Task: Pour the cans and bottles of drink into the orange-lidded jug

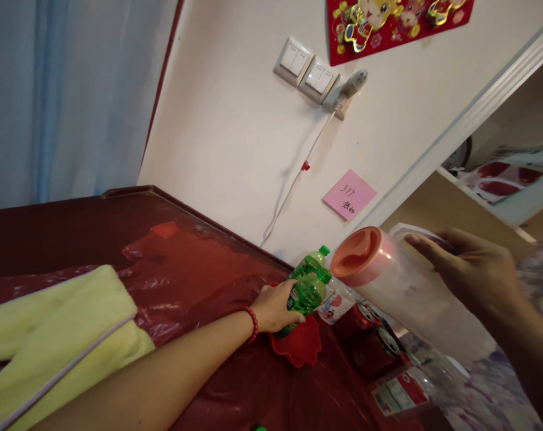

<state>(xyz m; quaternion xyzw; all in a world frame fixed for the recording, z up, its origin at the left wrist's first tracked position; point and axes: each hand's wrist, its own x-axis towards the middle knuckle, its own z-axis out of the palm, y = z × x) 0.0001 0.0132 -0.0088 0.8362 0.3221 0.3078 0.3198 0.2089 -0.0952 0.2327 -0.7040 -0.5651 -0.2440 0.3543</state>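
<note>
My left hand (275, 308), with a red bead bracelet on its wrist, is wrapped round a green-labelled drink bottle (308, 294) with a green cap. A second green bottle (309, 263) stands just behind it. Under the held bottle lies a red scalloped dish (303, 347); whether the bottle touches it I cannot tell. On the right, my right hand (473, 269) grips a translucent pitcher (426, 299) by its handle. The pitcher is tilted, its orange lid (358, 257) pointing left towards the bottles. Part of its handle is hidden by my fingers.
Red drink cans (374, 347) and clear plastic containers (406, 389) stand at the table's right side. A folded yellow towel (69, 323) lies on the left of the dark red table covering (194, 275). A white cord (293, 179) hangs down the wall behind.
</note>
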